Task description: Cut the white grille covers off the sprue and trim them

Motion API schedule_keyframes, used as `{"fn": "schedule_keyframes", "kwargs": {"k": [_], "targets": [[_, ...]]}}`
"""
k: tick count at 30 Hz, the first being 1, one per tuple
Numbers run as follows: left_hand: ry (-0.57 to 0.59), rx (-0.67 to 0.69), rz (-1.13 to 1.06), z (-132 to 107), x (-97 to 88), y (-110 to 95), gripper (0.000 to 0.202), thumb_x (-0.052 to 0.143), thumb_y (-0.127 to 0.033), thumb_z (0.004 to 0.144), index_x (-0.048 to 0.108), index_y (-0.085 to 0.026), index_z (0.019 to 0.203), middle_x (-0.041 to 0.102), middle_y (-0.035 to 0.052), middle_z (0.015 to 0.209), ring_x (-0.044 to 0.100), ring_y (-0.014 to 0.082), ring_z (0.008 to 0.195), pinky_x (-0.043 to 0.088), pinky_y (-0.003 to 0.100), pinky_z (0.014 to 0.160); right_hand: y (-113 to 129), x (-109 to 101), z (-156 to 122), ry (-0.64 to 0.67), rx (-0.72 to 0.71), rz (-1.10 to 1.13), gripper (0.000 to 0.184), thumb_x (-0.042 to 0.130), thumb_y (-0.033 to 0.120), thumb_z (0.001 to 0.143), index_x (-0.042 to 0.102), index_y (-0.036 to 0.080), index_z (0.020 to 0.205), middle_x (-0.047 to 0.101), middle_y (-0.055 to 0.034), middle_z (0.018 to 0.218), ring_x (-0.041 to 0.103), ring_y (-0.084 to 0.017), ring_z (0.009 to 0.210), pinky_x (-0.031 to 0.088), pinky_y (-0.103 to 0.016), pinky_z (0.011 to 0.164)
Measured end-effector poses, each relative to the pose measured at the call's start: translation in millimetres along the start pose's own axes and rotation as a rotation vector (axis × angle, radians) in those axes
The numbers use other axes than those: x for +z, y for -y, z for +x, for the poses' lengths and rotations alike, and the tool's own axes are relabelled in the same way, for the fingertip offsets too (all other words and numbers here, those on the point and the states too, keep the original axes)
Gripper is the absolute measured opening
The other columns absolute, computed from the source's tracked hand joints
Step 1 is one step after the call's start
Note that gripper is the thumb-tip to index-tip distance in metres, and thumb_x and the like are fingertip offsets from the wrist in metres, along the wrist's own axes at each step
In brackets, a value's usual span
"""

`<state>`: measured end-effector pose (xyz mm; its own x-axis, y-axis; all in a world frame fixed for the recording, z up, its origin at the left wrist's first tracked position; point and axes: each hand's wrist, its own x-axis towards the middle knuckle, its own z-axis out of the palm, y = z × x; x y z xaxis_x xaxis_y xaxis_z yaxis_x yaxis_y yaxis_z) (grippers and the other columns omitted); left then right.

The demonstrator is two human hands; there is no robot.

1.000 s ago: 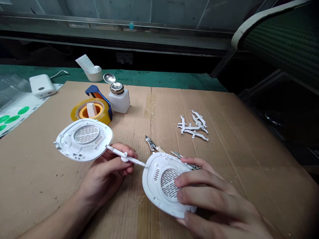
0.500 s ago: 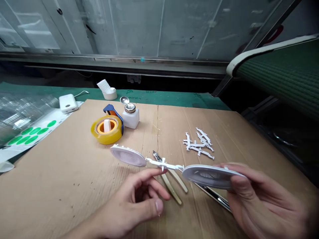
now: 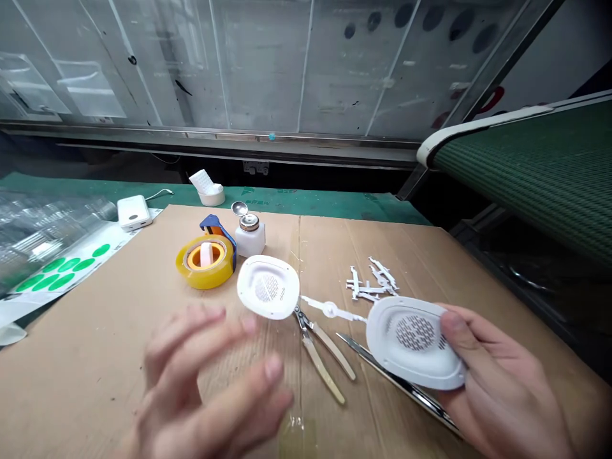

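My right hand grips a white plastic cover with a perforated grille, thumb on its face. A thin white sprue joins it to a second matching cover, which hangs out to the left in the air. My left hand is open and blurred, fingers apart, just below the left cover and not touching it. Under the parts lie side cutters with pale handles, jaws pointing away. A slim metal tool, perhaps tweezers or a knife, lies partly hidden beneath the right cover and hand.
Several cut white sprues lie on the cardboard. A yellow tape roll on a blue dispenser stands beside a white pump bottle with its lid up. A white device and clear plastic are at left; a green conveyor rises at right.
My right hand has tilted the joined covers so their grille faces show. My left hand has let go of the sprue and drawn back to the left.
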<state>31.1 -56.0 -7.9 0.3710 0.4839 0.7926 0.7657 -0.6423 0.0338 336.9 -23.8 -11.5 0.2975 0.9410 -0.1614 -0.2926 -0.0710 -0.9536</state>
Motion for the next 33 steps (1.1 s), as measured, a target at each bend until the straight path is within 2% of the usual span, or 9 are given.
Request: {"fn": "schedule_keyframes", "kwargs": {"k": [3,7,9,11,15,19,26,29,33], "targets": [[0.234,-0.222,0.015,7,13.3,3,0.075,0.077,-0.02,0.069,0.045,-0.027,0.136,0.033,0.0128,0.152,0.031,0.0417,0.139,0.036,0.063,0.107,4,1,1,0.051,0.123,-0.018,0.039,0.085,0.044,0.067,0.069,0.021,0.094,0.071,-0.0045,0.083,0.069,-0.02,0.068,0.056,-0.023,0.049],[0.572,-0.377,-0.079,5,21.4,6,0.083,0.067,-0.016,0.066,0.036,-0.034,0.142,0.046,0.0082,0.144,0.054,0.0322,0.122,0.052,0.046,0.089,4,-1,1,0.19,0.197,-0.007,0.043,0.077,0.059,0.072,0.068,0.021,0.092,0.071,-0.0059,0.08,0.07,-0.022,0.07,0.055,-0.024,0.047],[0.574,-0.493,-0.146,5,20.8,10,0.071,0.068,-0.024,0.07,0.043,-0.033,0.136,0.056,0.0068,0.13,0.06,0.0294,0.11,0.053,0.042,0.082,1,1,0,0.25,0.088,0.022,0.047,0.058,0.068,0.082,0.066,0.024,0.095,0.07,-0.0068,0.088,0.07,-0.024,0.075,0.057,-0.03,0.052],[0.504,-0.603,-0.195,6,20.9,15,0.064,0.072,-0.039,0.072,0.048,-0.028,0.13,0.06,0.0077,0.119,0.061,0.0301,0.102,0.052,0.043,0.081,-7,6,-2,0.303,-0.183,-0.173,0.038,0.047,0.06,0.092,0.062,0.026,0.099,0.067,-0.0057,0.092,0.069,-0.022,0.076,0.057,-0.032,0.057],[0.427,-0.846,-0.348,6,26.1,22,0.073,0.075,-0.058,0.068,0.049,-0.025,0.127,0.063,0.0086,0.11,0.062,0.0312,0.096,0.05,0.048,0.083,-33,22,-18,0.492,-0.662,-0.874,0.012,0.067,0.033,0.085,0.065,0.021,0.087,0.062,-0.0048,0.083,0.061,-0.02,0.074,0.051,-0.032,0.065],[0.407,-0.968,-0.498,4,29.6,22,0.073,0.073,-0.062,0.068,0.048,-0.025,0.125,0.061,0.009,0.112,0.061,0.0308,0.098,0.051,0.046,0.081,-54,38,-32,0.532,-0.803,-1.348,0.014,0.064,0.033,0.087,0.064,0.019,0.084,0.061,-0.0068,0.083,0.057,-0.024,0.078,0.042,-0.031,0.06],[0.372,-1.045,-0.755,-2,30.5,19,0.061,0.065,-0.061,0.076,0.046,-0.027,0.123,0.057,0.0086,0.117,0.059,0.0298,0.102,0.051,0.04,0.075,-50,34,-31,0.52,-0.658,-1.258,0.035,0.033,0.035,0.103,0.05,0.021,0.075,0.056,-0.0014,0.069,0.054,-0.015,0.06,0.037,-0.027,0.054],[0.292,-1.053,-0.781,-4,34.2,20,0.06,0.067,-0.059,0.075,0.046,-0.027,0.122,0.057,0.008,0.117,0.058,0.0291,0.105,0.05,0.038,0.076,-37,27,-34,0.593,-0.333,-1.0,0.044,0.025,0.044,0.104,0.05,0.021,0.077,0.054,0.0001,0.068,0.055,-0.013,0.062,0.042,-0.024,0.058],[0.221,-1.059,-0.749,-5,37.5,20,0.067,0.074,-0.059,0.07,0.047,-0.028,0.123,0.057,0.0069,0.117,0.056,0.0284,0.106,0.049,0.041,0.083,-27,25,-38,0.687,0.143,-0.444,0.05,0.032,0.06,0.097,0.062,0.02,0.089,0.062,-0.0072,0.092,0.059,-0.021,0.091,0.047,-0.033,0.084]]}}
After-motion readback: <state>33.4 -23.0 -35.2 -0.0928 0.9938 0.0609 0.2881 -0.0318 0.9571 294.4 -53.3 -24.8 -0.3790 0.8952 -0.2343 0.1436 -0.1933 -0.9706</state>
